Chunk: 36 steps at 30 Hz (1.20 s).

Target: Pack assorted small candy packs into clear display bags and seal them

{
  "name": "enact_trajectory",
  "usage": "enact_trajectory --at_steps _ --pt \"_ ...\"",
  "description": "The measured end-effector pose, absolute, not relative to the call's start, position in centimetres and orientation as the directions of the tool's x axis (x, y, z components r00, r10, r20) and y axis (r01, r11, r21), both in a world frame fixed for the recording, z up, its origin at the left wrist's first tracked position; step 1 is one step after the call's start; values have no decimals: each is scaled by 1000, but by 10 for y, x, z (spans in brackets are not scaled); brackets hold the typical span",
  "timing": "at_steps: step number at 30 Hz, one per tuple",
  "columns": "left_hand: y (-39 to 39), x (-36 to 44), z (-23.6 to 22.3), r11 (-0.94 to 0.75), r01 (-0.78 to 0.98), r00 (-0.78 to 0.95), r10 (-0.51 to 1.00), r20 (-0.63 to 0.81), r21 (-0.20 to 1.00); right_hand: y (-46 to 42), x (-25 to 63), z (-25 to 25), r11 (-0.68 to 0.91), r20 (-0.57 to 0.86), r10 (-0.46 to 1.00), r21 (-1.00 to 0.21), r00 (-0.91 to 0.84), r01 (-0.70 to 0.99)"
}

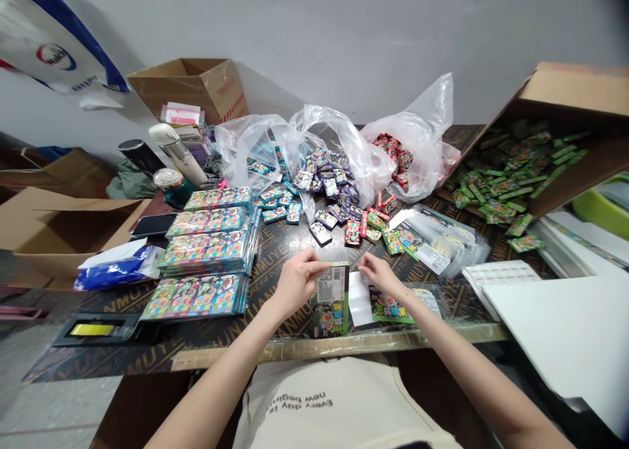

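My left hand (pixel 299 280) is closed on the upper left edge of a flat printed packet (pixel 331 305), which stands on edge on the table in front of me, a pale barcode panel facing me. To its right, my right hand (pixel 381 273) has its fingertips pinched together, apart from the packet. Whatever is between them is too small to tell. Below that hand lie a white sheet (pixel 361 297) and another printed packet (pixel 390 308), partly hidden by my right forearm. Small purple-black boxes (pixel 322 233) and red boxes (pixel 352 233) lie just beyond my hands.
Stacks of filled packets (pixel 196 252) stand at left. Clear plastic bags (pixel 339 128) hold small boxes at the back. A tipped carton (pixel 565 101) spills green boxes at right. Clear sleeves (pixel 447 242) and a white board (pixel 555 331) lie nearer. The table's front edge (pixel 304 349) is taped.
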<state>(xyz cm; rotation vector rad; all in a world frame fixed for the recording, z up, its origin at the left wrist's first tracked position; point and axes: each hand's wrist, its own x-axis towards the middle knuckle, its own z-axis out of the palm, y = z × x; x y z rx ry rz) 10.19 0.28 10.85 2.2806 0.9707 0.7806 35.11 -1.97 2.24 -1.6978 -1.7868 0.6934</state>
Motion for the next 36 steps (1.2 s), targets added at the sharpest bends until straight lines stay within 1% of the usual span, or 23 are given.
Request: enact_trajectory --at_steps 1,3,5,7,8,10,13,17,21,25,29,31,33,35,36 --pt "3 102 108 -580 434 544 779 312 690 -17 353 33 59 56 998 -738 -25 672" --pt "4 103 107 -552 396 486 804 343 734 -10 351 59 67 67 998 -826 -20 560" --pt "5 103 106 -547 376 450 813 369 748 -5 341 90 69 54 997 -939 -53 336" --pt "5 104 106 -553 377 454 810 372 743 -1 326 118 41 14 986 -986 -164 163" --pt "5 104 107 -554 382 461 808 368 740 0 318 129 20 -9 973 -992 -232 123" --pt "3 105 109 -556 390 473 805 358 734 2 304 142 -28 -63 931 -994 -359 101" --pt "-1 105 114 -555 391 471 806 358 734 4 292 143 -89 -133 874 -989 -467 115" --pt "-6 107 115 -540 388 450 818 358 747 8 290 136 -119 -168 863 -984 -477 132" --pt "-6 111 108 -518 420 372 847 380 745 10 291 128 -109 -168 866 -983 -471 150" --pt "-7 116 100 -559 477 365 828 425 679 12 284 114 -62 -150 895 -974 -420 216" --pt "-6 113 98 -607 533 428 794 431 589 14 283 99 61 -23 966 -947 -258 315" --pt "-2 105 97 -606 591 445 796 411 533 17 292 91 103 35 986 -900 -165 424" --pt "4 92 96 -559 684 424 828 367 469 19 307 80 98 50 994 -790 -97 605" --pt "10 79 93 -498 786 393 860 325 368 18 323 64 70 44 998 -663 -54 745" --pt "12 74 91 -488 820 403 863 305 299 17 329 54 56 27 998 -622 -51 781"
